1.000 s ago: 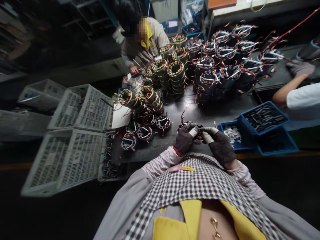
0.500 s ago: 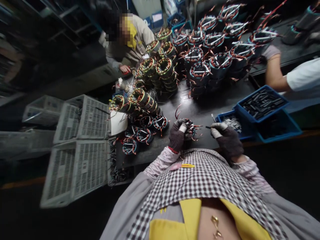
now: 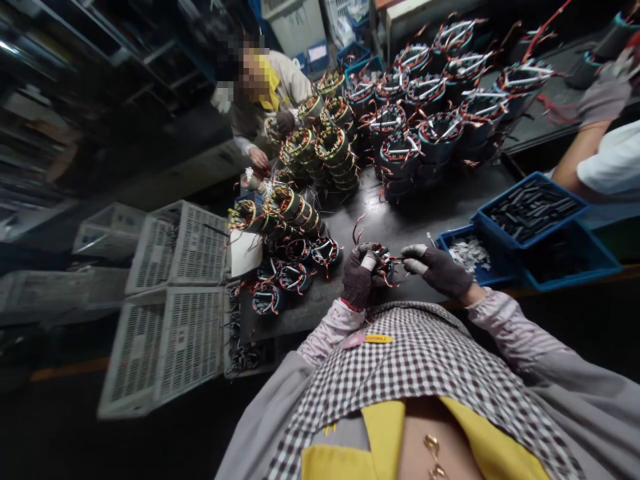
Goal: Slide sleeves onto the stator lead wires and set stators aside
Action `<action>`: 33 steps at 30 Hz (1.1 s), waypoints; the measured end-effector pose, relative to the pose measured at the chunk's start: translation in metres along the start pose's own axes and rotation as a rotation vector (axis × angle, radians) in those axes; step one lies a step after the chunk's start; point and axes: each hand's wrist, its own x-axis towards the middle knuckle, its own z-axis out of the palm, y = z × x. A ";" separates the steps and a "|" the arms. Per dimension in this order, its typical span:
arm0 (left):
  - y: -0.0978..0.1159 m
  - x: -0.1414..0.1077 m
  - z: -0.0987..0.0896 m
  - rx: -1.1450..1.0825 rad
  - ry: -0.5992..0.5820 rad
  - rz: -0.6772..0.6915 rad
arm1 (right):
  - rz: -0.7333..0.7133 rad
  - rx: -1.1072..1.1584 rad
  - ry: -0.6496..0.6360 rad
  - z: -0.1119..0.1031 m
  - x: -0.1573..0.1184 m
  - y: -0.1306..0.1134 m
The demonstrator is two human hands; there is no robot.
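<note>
1. Gloved left hand (image 3: pixel 359 279) is curling its fingers around a wound stator (image 3: pixel 381 261) that is sitting on the tabletop (image 3: pixel 400 223) just ahead of the person's chest.
2. Right hand (image 3: pixel 440 269) is pinching something thin at the stator's 3 o'clock side; what exactly, I cannot tell.
3. Finished-looking stators are lying flat in a group (image 3: pixel 295 267) at 9 o'clock, suggesting work is well along.
4. Tall stacks (image 3: pixel 430 113) are waiting at 12 o'clock; blue bins (image 3: pixel 530 230) are sitting at 3 o'clock.
</note>
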 end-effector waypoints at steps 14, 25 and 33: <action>0.011 -0.017 0.009 0.117 -0.087 0.013 | -0.176 0.086 0.028 -0.010 -0.002 -0.038; -0.001 -0.003 -0.006 0.121 -0.046 -0.048 | 0.066 0.043 0.176 -0.026 -0.005 0.048; -0.002 0.002 -0.006 0.108 -0.023 -0.048 | 0.194 0.235 0.115 -0.004 0.002 0.081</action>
